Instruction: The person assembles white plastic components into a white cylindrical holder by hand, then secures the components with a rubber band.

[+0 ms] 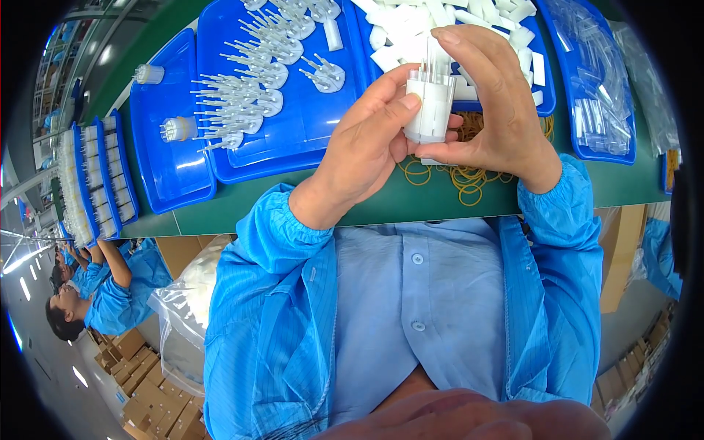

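In front of me, my left hand [356,150] is wrapped round a white cylinder with clear tubes [430,110], its thumb pressed on the side. The cylinder stands roughly upright, and the thin clear tubes rise out of its top. My right hand [506,110] spans the same piece from the right. Its index fingertip is at the upper ends of the tubes, while the thumb lies by the cylinder's base. Yellow rubber bands [469,180] lie on the green table [381,202] just below the hands.
A blue tray [308,110] at left holds rows of white bases with upright pins. Farther left, a narrower blue tray [165,158] carries two cylinders. White blocks [403,29] fill another behind my hands; clear tubes [598,117] lie in one at right. A co-worker [110,293] sits far left.
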Demonstrator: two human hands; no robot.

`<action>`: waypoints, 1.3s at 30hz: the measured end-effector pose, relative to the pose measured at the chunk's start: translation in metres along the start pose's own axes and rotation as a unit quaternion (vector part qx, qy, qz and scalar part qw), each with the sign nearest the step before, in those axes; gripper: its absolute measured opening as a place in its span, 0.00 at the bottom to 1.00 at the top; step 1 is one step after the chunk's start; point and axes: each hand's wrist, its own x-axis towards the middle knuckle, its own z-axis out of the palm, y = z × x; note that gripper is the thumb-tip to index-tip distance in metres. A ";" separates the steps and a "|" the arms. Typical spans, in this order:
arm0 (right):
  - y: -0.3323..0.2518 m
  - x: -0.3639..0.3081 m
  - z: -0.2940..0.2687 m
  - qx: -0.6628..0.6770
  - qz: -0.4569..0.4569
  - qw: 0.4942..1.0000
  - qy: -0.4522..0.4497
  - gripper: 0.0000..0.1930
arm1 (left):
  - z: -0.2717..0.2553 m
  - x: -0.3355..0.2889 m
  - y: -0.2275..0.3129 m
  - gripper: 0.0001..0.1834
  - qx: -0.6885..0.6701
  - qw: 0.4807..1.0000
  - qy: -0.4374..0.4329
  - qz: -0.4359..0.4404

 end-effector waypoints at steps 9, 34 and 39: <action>-0.001 0.000 -0.001 0.001 -0.009 1.000 0.004 0.49 | 0.005 0.001 0.002 0.26 0.022 1.000 0.016 0.005; -0.006 0.001 -0.005 -0.035 -0.034 0.999 0.003 0.39 | -0.001 0.003 -0.001 0.27 0.011 0.999 -0.024 0.024; -0.004 -0.001 -0.007 -0.097 -0.067 0.993 0.001 0.34 | -0.002 0.004 -0.001 0.27 0.008 0.999 -0.026 0.025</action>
